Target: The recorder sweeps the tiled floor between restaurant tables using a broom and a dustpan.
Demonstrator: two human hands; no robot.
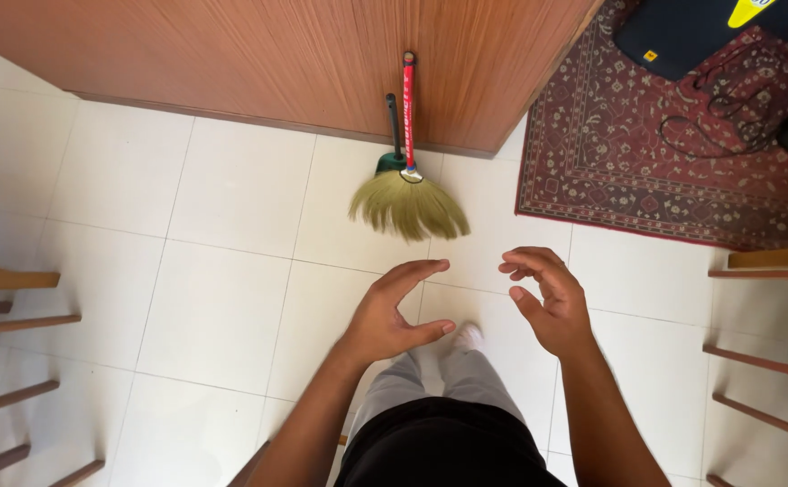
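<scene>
A straw broom [409,204] with a red handle leans upright against a wooden cabinet [304,54]; a dark green handle of a second tool [393,126] stands beside it. My left hand [394,311] hovers below the broom, fingers curved and apart, holding nothing. My right hand [545,298] is level with it to the right, fingers bent and loose, also empty. Both hands are apart from the broom and from each other. My legs in grey trousers [448,379] and a white-socked foot [469,337] show beneath the hands.
White floor tiles [213,298] cover the room. A patterned red rug [664,135] lies at the upper right with dark bags and a black cable on it. Wooden chair frames stand at the left edge [6,361] and right edge [773,343].
</scene>
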